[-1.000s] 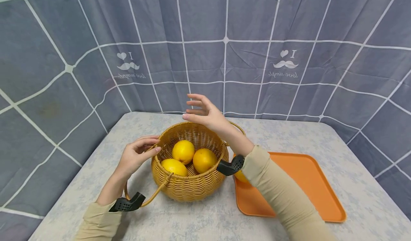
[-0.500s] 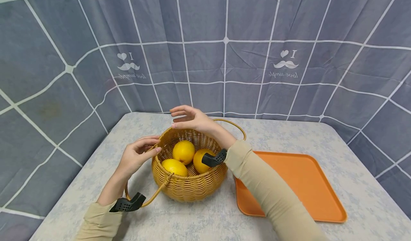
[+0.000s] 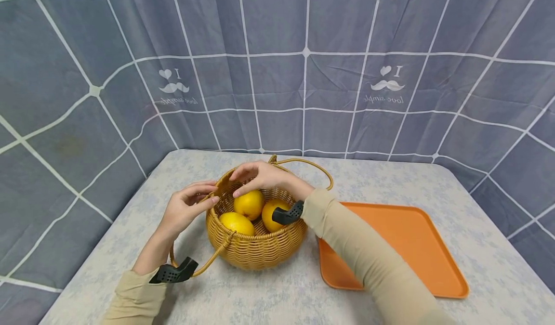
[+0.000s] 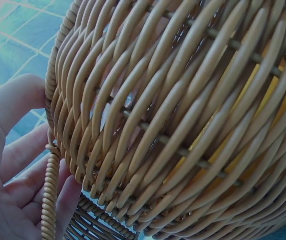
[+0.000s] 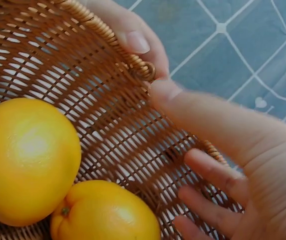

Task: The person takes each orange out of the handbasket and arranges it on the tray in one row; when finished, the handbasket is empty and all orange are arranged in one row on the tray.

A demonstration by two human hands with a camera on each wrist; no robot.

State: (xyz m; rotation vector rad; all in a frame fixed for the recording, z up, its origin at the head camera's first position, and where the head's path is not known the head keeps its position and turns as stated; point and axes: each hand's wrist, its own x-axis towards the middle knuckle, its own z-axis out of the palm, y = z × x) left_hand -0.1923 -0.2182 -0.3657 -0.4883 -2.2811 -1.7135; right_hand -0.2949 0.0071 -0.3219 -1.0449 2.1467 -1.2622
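Note:
A round wicker basket (image 3: 256, 255) holds three glossy yellow-orange fruits that look like oranges, one at the back (image 3: 248, 204), one at the front left (image 3: 237, 223) and one at the right (image 3: 270, 214), partly behind the right wrist. My left hand (image 3: 184, 207) grips the left rim by the base of the handle, thumb on one side and fingers on the other. Over the back left of the bowl is my right hand (image 3: 260, 175), its fingers spread and loosely bent, holding nothing. In the right wrist view its thumb (image 5: 203, 112) overlaps the rim close to the left hand's fingers.
An orange tray (image 3: 403, 248) lies right of the basket, partly hidden under the right sleeve. One basket handle (image 3: 212, 262) droops at the front left, another (image 3: 323, 168) leans out at the back right. A grey-blue checked curtain (image 3: 277, 84) stands behind the table.
My right hand has moved left and down, from above the basket's back rim to over its inside. My left hand stays at the rim. A fruit seen by the tray's left edge is out of sight.

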